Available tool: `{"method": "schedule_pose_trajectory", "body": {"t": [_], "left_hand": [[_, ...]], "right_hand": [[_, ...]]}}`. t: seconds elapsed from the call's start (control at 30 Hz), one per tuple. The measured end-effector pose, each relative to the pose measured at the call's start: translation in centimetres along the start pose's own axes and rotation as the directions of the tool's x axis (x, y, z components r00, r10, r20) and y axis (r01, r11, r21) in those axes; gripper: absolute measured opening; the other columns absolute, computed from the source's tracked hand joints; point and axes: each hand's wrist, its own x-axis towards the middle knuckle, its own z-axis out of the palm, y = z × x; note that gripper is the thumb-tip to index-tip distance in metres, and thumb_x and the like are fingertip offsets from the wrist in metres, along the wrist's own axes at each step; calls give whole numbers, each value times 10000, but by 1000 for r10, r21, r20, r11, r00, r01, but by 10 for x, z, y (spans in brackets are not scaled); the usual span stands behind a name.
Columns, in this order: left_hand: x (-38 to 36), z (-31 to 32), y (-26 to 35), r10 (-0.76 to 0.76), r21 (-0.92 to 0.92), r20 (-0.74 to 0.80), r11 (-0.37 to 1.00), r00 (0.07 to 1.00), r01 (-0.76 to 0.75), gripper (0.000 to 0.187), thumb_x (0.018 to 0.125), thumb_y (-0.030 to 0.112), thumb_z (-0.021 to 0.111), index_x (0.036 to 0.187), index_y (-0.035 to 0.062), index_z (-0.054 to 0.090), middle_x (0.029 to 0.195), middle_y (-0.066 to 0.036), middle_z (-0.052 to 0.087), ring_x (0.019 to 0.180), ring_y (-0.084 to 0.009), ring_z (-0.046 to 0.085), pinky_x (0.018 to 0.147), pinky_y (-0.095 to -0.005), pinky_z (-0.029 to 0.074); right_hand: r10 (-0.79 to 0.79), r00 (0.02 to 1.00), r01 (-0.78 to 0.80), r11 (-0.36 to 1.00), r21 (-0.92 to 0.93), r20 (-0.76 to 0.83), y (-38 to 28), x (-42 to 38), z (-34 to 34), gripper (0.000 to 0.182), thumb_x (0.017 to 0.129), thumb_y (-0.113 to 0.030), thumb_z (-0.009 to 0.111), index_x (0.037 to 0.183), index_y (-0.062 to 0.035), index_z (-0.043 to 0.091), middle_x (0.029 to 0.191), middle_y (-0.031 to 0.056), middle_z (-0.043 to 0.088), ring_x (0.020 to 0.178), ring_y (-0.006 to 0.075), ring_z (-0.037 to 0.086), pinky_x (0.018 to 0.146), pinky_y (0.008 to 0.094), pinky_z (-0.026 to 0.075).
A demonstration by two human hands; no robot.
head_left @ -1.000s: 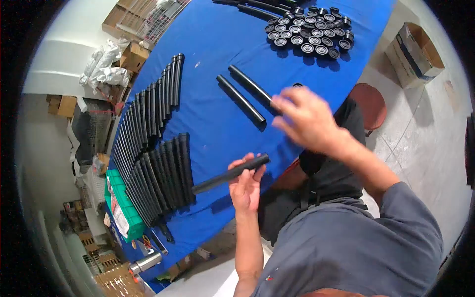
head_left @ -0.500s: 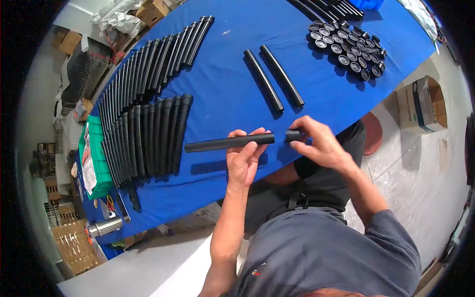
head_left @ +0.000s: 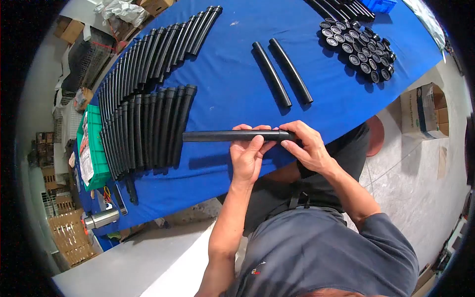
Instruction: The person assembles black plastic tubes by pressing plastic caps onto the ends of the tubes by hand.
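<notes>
A black tube (head_left: 213,136) lies level above the blue cloth, pointing left. My left hand (head_left: 247,154) is closed around it near its right part, thumb in front and fingers behind. On the tube's right end sits a black end cap (head_left: 285,134), which my right hand (head_left: 308,147) grips between thumb and fingers. The cap meets the tube; how deep it goes on is hidden by my fingers. Two loose black tubes (head_left: 272,74) lie side by side on the cloth beyond my hands.
Rows of capped black tubes (head_left: 153,128) cover the table's left side. Several black caps (head_left: 363,52) are clustered at the far right, beside more thin tubes (head_left: 341,10). A green crate (head_left: 99,148) stands at the left edge, near a metal cylinder (head_left: 102,218). A cardboard box (head_left: 420,111) is on the floor.
My right hand has moved left and brought the cap onto the tube's end, closing the gap between them. The tube has levelled out. The whole view has shifted slightly.
</notes>
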Motion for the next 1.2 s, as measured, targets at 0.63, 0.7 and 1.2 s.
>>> {"method": "schedule_pose_trajectory", "body": {"t": [0.63, 0.7, 1.2], "left_hand": [[-2, 12, -3, -4, 44, -125, 999, 992, 9, 252, 958, 25, 683, 1177, 69, 567, 1165, -232, 704, 1079, -356, 713, 919, -491, 635], [-2, 12, -4, -5, 52, -113, 999, 994, 11, 246, 964, 35, 681, 1180, 64, 567, 1163, -230, 706, 1082, -348, 712, 922, -483, 634], [0, -7, 2, -50, -108, 13, 993, 999, 51, 251, 971, 31, 666, 1207, 54, 583, 1240, -224, 677, 1213, -391, 641, 1023, -506, 574]], "right_hand": [[0, 999, -3, 996, 84, 36, 1, 2, -4, 339, 952, -142, 686, 1243, 19, 622, 1054, 145, 661, 899, 247, 666, 778, 346, 527], [-31, 999, 30, 998, 58, 17, 3, 2, -2, 345, 948, -149, 695, 1242, 17, 623, 1045, 141, 660, 894, 241, 665, 770, 342, 527], [-51, 998, 52, 998, -45, 26, -6, 6, 5, 392, 881, -196, 786, 1188, -3, 638, 1005, 174, 674, 921, 356, 681, 800, 410, 531]]}}
